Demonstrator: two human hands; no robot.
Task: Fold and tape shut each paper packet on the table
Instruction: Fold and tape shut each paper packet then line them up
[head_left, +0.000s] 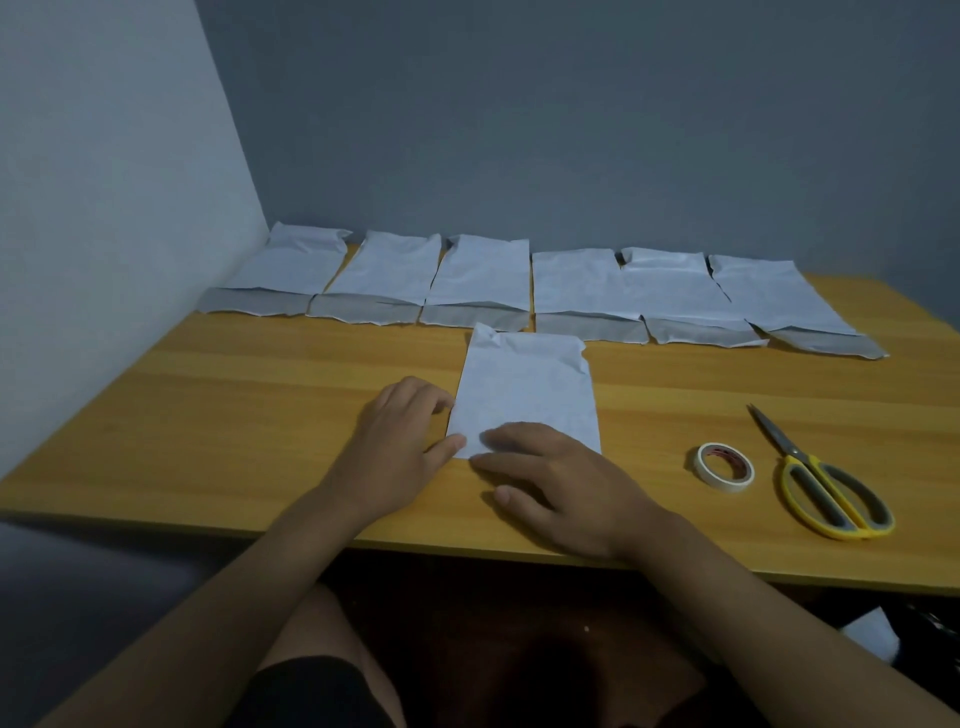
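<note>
A person is sitting at a wooden table (260, 395) set into the corner of a grey-walled room, with both bare forearms reaching over its near edge. A white paper packet (524, 389) is lying flat on the table in front of the person, its crumpled end pointing away and its near edge under the hands. The left hand (400, 441) is resting at the packet's left edge, fingers loosely curled with the tips touching the paper's side and the thumb lying against the near left corner. The right hand (561, 483) is lying palm down across the packet's near edge, fingers fairly straight and pointing left, pressing the paper to the table; the thumb is resting on the wood just below. Whether the near edge is already turned under is hard to tell, since the right hand is covering it.

Along the far side of the table, six more paper packets (483, 280) are lying in a row, side by side, some touching or overlapping slightly, each showing a white body and a darker grey band at its near end. The row is running from the left wall toward the right end of the table.

To the right of the hands, a roll of tape (725, 466) is lying flat on the wood, well apart from the packet. Just beside it, further right, a pair of scissors (815, 478) with yellow and grey handles is lying closed, blades pointing away from the person.
</note>
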